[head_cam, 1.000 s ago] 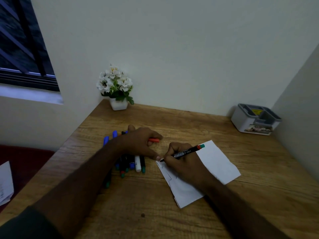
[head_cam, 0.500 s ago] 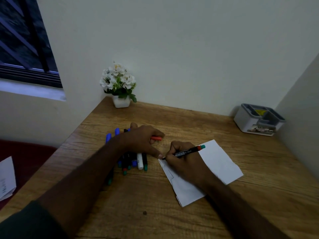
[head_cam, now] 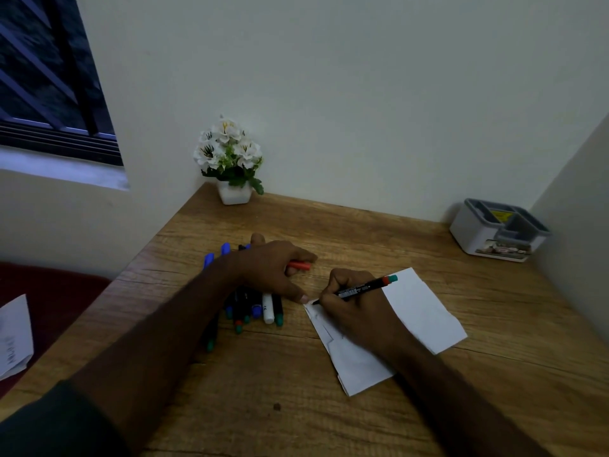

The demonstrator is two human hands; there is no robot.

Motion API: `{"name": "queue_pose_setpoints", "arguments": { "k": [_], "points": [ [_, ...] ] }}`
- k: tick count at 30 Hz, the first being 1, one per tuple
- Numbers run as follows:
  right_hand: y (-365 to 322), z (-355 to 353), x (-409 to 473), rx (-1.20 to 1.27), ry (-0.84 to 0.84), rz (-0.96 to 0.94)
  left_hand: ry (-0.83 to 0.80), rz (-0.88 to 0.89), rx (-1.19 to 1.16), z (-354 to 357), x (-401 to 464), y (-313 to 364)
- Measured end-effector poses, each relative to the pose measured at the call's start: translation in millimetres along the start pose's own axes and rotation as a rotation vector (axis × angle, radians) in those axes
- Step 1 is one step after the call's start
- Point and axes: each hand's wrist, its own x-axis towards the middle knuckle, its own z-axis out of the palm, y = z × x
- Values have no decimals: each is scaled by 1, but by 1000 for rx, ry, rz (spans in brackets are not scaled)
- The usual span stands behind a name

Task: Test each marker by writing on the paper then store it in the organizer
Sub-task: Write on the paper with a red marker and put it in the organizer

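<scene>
Markers [head_cam: 253, 308] piled left of paper [head_cam: 405, 328] on desk [head_cam: 362, 232]; flowerpot [head_cam: 234, 192] far left corner, organizer [head_cam: 497, 229] far right corner.

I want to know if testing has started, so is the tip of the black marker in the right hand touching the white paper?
Touching. The head view shows the black marker, gripped by the right hand, with its tip on the white paper's left corner.

Home study corner, dim light.
Wooden desk [head_cam: 362, 407] set between plain walls; barred window [head_cam: 49, 77] far left; 1 potted white flower [head_cam: 230, 159]; desk organizer [head_cam: 497, 230] far right.
</scene>
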Motion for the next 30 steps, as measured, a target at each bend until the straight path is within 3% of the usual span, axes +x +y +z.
{"name": "queue_pose_setpoints", "arguments": {
  "k": [30],
  "points": [
    [-2, -1, -1, -80, 18, 19, -6, 2, 39, 0, -4, 7]
  ]
}}
